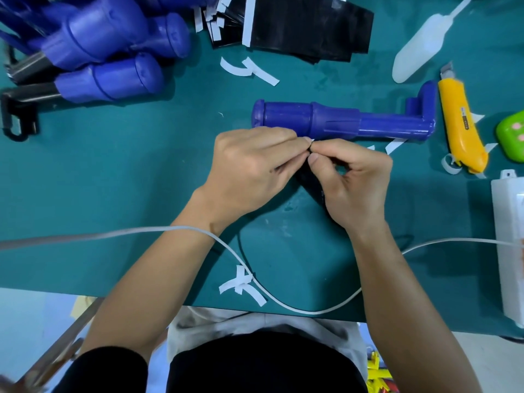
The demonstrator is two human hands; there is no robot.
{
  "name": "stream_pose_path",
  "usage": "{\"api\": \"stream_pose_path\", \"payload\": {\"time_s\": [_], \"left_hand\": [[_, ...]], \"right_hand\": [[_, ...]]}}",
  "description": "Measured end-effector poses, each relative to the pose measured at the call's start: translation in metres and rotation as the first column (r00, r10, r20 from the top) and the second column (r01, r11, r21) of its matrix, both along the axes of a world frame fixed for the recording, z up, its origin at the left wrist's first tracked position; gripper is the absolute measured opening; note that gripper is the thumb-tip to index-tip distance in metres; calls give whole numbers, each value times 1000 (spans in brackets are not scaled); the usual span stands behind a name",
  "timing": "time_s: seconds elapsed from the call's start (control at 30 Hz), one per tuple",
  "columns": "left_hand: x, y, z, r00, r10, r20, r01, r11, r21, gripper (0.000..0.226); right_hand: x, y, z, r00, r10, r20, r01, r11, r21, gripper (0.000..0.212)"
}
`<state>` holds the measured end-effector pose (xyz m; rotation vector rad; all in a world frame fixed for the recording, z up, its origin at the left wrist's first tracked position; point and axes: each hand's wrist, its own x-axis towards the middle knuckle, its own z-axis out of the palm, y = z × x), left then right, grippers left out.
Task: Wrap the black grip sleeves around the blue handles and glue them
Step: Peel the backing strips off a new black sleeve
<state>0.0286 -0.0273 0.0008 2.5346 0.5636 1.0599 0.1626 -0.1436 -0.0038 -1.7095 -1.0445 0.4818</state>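
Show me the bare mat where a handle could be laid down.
Widest bare mat: left of the left hand, between the blue handle pile and the white cable. A narrower strip lies between the single blue handle and black sleeves. Crowded: right edge, by the yellow knife and white box.

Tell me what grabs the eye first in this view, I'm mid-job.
Both hands meet mid-frame: the left hand and right hand pinch a black grip sleeve between them. Just beyond them lies a single blue handle, still unwrapped. A pile of blue handles fills the far left corner, and a yellow utility knife lies at the right.
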Motion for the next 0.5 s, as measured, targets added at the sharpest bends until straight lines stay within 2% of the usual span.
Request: {"api": "stream_pose_path", "payload": {"time_s": [0.07,0.17,0.27,0.5], "left_hand": [[0,-2,-1,1000,4,-1,-4,999,-33,6],[-1,-2,-1,1000,-1,-3,0,983,-184,4],[-1,-3,-1,1000,12,-12,-15,958,-285,5],[-1,-7,-3,995,94,-12,-95,971,-219,12]], "right_hand": [[-3,0,0,996,-21,90,22,1000,-9,13],[-6,0,2,977,-45,207,51,998,-26,15],[-6,1,2,966,-43,255,52,998,-31,19],[-7,-1,2,954,-20,300,39,998,-57,22]]}}
